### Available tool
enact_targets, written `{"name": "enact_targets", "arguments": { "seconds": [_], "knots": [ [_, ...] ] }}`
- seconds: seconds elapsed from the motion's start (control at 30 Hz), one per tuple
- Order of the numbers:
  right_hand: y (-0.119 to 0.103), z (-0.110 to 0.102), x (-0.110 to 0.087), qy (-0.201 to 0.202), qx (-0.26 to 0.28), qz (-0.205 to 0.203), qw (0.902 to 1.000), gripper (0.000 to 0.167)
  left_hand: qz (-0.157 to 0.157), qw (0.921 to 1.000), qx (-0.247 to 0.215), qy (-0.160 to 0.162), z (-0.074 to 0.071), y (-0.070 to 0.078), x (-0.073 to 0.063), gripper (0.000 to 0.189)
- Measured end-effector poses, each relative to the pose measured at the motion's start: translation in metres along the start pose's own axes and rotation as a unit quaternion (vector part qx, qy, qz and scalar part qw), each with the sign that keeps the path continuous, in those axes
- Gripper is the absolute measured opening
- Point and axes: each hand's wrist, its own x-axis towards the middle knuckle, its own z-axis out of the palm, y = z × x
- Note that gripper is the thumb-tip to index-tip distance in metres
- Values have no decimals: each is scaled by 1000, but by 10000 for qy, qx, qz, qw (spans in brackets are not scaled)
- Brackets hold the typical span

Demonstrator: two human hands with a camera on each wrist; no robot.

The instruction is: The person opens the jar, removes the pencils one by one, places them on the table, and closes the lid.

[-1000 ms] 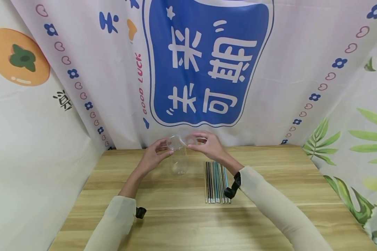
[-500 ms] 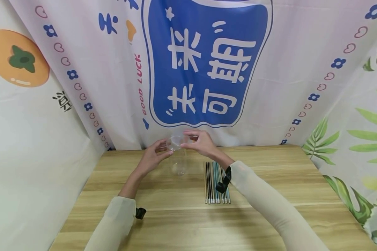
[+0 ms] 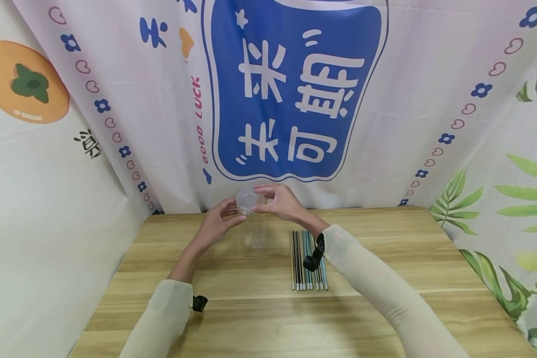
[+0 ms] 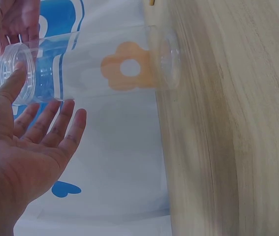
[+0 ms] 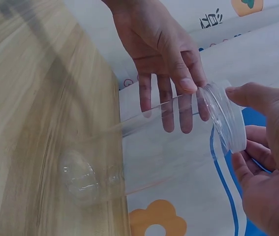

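Note:
A tall clear plastic jar (image 3: 256, 229) stands upright near the table's back edge. Around its neck is my left hand (image 3: 217, 220), thumb on one side and fingers on the other; the left wrist view shows the thumb on the ridged neck. My right hand (image 3: 283, 203) pinches a translucent screw lid (image 5: 236, 119) by its rim, thumb opposite fingers. The lid sits over the jar's mouth in the right wrist view, close against the neck; whether the threads have caught I cannot tell.
A row of several pencils (image 3: 298, 261), black, blue and wood-coloured, lies right of the jar, partly under my right forearm. The wooden table (image 3: 232, 318) meets a printed cloth backdrop (image 3: 367, 189) just behind the jar.
My right hand has moved left with the lid, from beside the jar's rim onto its mouth. The left hand has stayed at the neck.

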Motion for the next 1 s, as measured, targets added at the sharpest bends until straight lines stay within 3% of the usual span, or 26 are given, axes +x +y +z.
{"name": "enact_targets", "arguments": {
  "seconds": [0.4, 0.7, 0.87, 1.0],
  "knots": [
    [-7, -7, 6, -436, -421, -151, 9980, 56, 20, 10000, 18, 13, 0, -2, 0, 68],
    [-10, -5, 9, -440, -889, -251, 9948, 57, 87, 10000, -26, 9, -1, -2, 0, 64],
    [-7, -4, 10, -403, -871, -205, 9952, 56, 79, 10000, -35, -3, -2, -1, 1, 64],
    [-5, -6, 8, -411, -524, -191, 9976, 56, 120, 9999, -58, -12, -1, -1, 0, 64]
  ]
}}
